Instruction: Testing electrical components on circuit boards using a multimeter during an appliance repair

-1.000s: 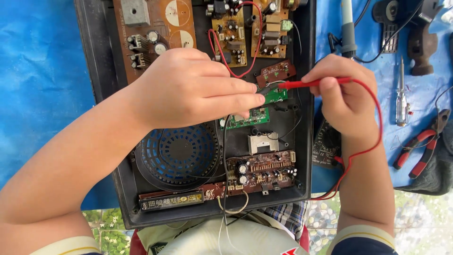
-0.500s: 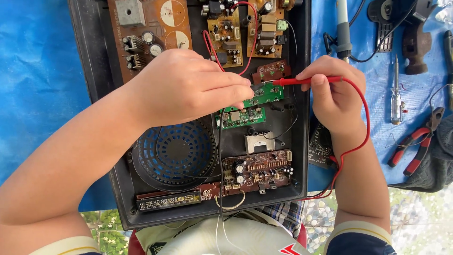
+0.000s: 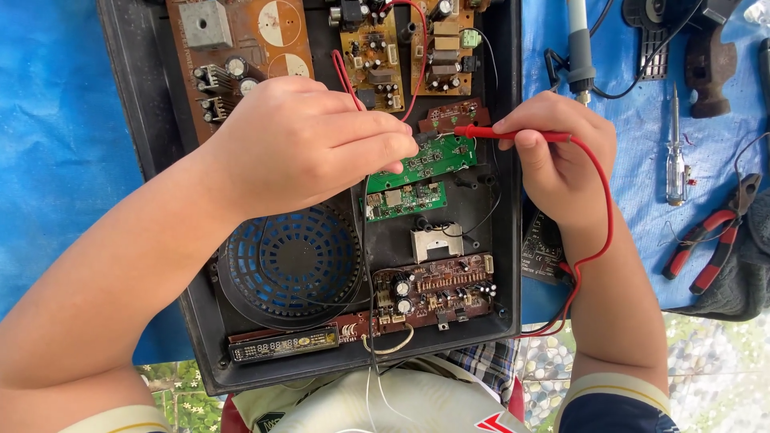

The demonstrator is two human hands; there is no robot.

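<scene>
Head view is showing two hands working over one open black case point(image 3: 152, 152). Inside it, two green boards are lying near the middle, the upper board point(image 3: 429, 160) tilted, shiny and dotted with small parts. Right hand point(image 3: 561, 160) is pinching one red probe point(image 3: 497, 133), its tip touching that board. Left hand point(image 3: 309, 144) is closing on something thin above the board; what it is I cannot tell. Right of the case, one screwdriver point(image 3: 676, 152) and one pair of pliers point(image 3: 710, 236) are lying on the blue surface point(image 3: 48, 120).
</scene>
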